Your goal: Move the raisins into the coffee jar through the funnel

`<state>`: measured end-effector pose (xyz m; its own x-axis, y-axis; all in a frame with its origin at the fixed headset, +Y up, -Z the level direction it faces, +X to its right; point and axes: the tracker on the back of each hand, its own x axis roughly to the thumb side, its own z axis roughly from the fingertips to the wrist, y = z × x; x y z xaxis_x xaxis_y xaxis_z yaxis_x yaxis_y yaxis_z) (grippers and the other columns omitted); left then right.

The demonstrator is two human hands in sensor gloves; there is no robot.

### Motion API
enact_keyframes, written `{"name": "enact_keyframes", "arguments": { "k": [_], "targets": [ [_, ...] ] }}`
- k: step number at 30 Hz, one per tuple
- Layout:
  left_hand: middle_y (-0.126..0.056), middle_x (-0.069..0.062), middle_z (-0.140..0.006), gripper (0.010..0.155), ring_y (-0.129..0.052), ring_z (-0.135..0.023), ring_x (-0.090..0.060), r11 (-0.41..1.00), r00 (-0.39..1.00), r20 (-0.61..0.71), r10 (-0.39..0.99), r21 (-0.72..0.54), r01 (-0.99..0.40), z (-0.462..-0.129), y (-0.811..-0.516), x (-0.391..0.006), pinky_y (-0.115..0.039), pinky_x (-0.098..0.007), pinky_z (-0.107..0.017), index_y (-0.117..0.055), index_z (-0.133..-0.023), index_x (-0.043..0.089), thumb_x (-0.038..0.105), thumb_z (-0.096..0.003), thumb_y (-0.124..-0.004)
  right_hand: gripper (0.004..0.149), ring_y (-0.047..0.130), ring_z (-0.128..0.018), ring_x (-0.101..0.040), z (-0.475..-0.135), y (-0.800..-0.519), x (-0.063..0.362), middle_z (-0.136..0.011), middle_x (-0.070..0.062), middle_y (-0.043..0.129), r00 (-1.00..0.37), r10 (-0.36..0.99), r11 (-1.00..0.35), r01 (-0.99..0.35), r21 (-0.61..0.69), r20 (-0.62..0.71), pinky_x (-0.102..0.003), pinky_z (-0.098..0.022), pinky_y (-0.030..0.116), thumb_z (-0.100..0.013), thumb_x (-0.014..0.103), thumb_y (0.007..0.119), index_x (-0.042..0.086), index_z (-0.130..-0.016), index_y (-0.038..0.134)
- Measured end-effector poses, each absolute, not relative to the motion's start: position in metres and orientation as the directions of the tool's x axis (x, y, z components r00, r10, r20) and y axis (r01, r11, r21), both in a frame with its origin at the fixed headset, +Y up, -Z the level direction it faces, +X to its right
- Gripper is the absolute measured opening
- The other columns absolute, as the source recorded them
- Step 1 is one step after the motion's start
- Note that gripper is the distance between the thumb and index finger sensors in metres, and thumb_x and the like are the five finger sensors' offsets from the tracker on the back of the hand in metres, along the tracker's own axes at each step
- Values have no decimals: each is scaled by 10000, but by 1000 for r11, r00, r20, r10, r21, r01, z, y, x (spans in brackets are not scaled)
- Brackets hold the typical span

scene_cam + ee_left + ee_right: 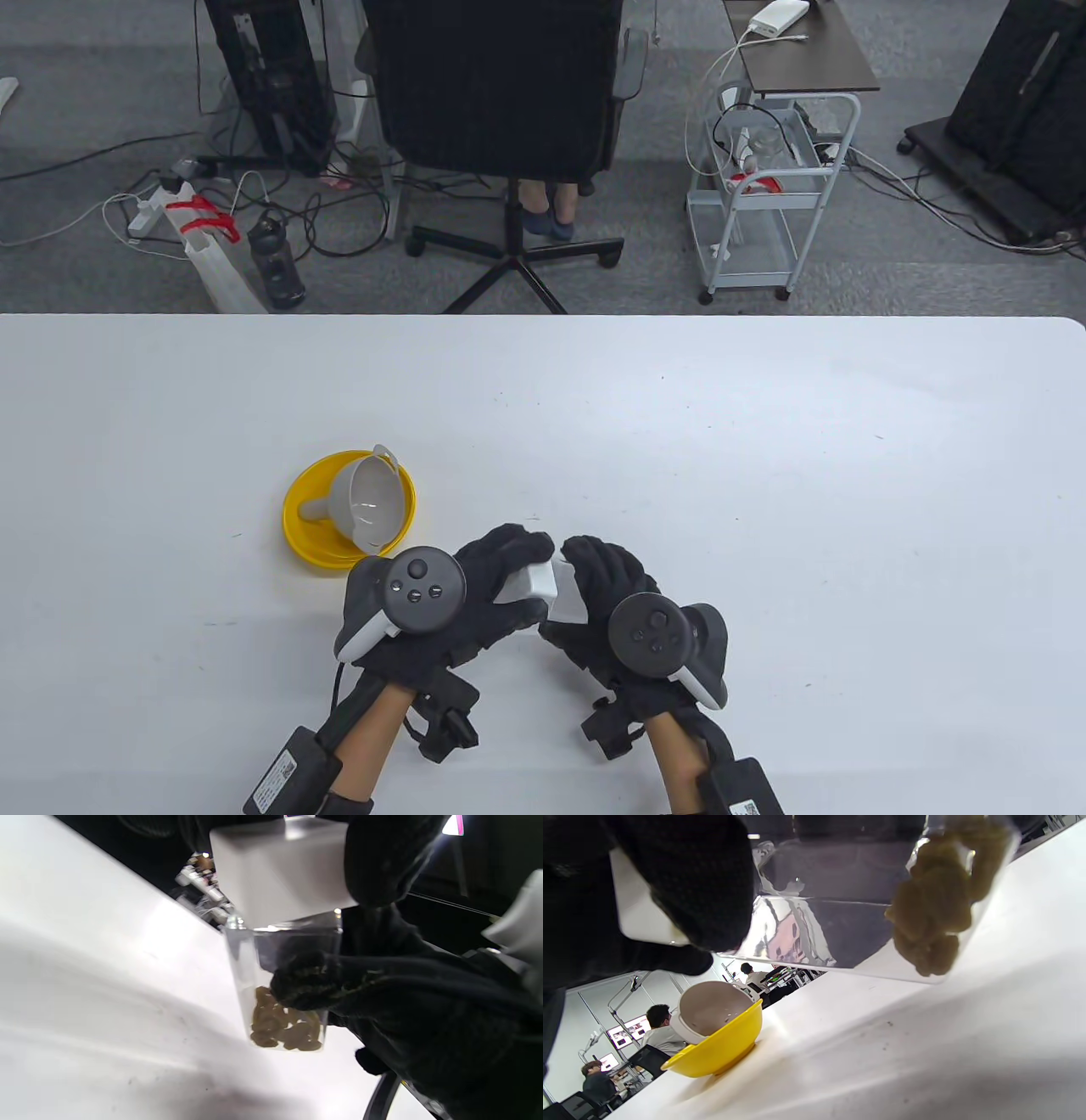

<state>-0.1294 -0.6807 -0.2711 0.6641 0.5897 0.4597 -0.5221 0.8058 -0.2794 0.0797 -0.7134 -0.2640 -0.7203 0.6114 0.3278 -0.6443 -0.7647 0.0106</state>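
A clear square jar (248,959) with a white lid (534,584) holds a small heap of raisins (284,1027). Both hands hold it just above the table near the front middle. My left hand (522,556) grips the lid (280,870) from above. My right hand (585,562) holds the jar's body, its fingers (305,980) wrapped round the clear wall. In the right wrist view the jar (818,899) shows tilted, with the raisins (937,912) heaped at its bottom end. A grey-white funnel (369,501) lies on its side in a yellow bowl (310,548) to the left of the hands.
The funnel (712,1010) and the yellow bowl (721,1054) stand close to my left hand. The white table (764,441) stretches to the right and back. Beyond its far edge are an office chair (501,85) and a wire cart (764,204).
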Motion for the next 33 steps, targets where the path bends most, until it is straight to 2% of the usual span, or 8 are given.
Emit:
{"name": "enact_keyframes", "arguments": {
  "k": [2, 5, 7, 10, 13, 18, 28, 33],
  "targets": [
    [-463, 101, -1332, 371, -342, -1264, -322, 806, 630, 513, 583, -266, -529, -268, -675, -128, -339, -643, -853, -764, -966, 442, 520, -604, -781, 892, 559, -1018, -519, -265, -714, 81, -1144, -182, 518, -720, 614, -765, -644, 20, 323, -795, -632, 561, -472, 434, 949, 240, -1098, 343],
    [-628, 153, -1263, 353, -354, -1272, -248, 761, 551, 547, 630, -298, -576, -262, -670, -124, -302, -630, -862, -871, -852, 343, 559, -601, -750, 893, 556, -1019, -520, -266, -714, 84, -1145, -183, 516, -721, 617, -763, -647, 11, 315, -795, -634, 557, -472, 432, 948, 243, -1098, 339],
    [-726, 107, -1217, 401, -437, -1261, -259, 726, 514, 550, 658, -281, -628, -260, -667, -125, -330, -639, -856, -835, -929, 363, 574, -606, -724, 894, 557, -1019, -520, -266, -713, 86, -1145, -181, 515, -722, 617, -760, -650, 0, 313, -792, -637, 558, -473, 436, 945, 242, -1098, 336],
    [-499, -37, -1322, 594, -454, -1228, -378, 715, 559, 513, 652, -171, -678, -258, -665, -128, -372, -659, -837, -540, -1163, 404, 603, -624, -690, 893, 552, -1022, -518, -265, -712, 87, -1149, -178, 508, -718, 620, -754, -657, -12, 316, -792, -640, 552, -475, 434, 944, 245, -1098, 333],
    [-431, -224, -1310, 778, -575, -1139, -495, 785, 691, 441, 573, -54, -617, -259, -665, -130, -497, -651, -793, -339, -1247, 268, 646, -637, -641, 893, 550, -1025, -516, -265, -713, 84, -1147, -176, 511, -725, 603, -767, -642, -10, 331, -790, -644, 551, -476, 435, 943, 247, -1098, 330],
    [-656, -290, -1194, 803, -835, -953, -452, 837, 787, 287, 547, -219, -502, -266, -675, -125, -665, -603, -694, -435, -1229, 92, 639, -664, -594, 893, 544, -1023, -523, -262, -712, 76, -1149, -181, 504, -733, 579, -782, -624, -14, 356, -798, -642, 538, -468, 419, 953, 243, -1095, 342],
    [-434, 68, -1329, 586, -492, -1244, -278, 913, 731, 557, 394, -142, -384, -259, -669, -120, -365, -525, -897, -589, -1081, 399, 308, -569, -858, 896, 547, -1033, -506, -265, -714, 82, -1154, -163, 505, -693, 627, -753, -657, 48, 355, -789, -648, 549, -466, 429, 951, 257, -1094, 337],
    [-332, -189, -1332, 764, -519, -1187, -459, 848, 726, 456, 515, -149, -509, -261, -674, -126, -425, -615, -847, -342, -1228, 249, 593, -633, -676, 893, 544, -1034, -507, -263, -712, 80, -1156, -164, 499, -692, 616, -753, -657, 24, 378, -785, -653, 548, -471, 435, 943, 258, -1096, 330]
  ]
}}
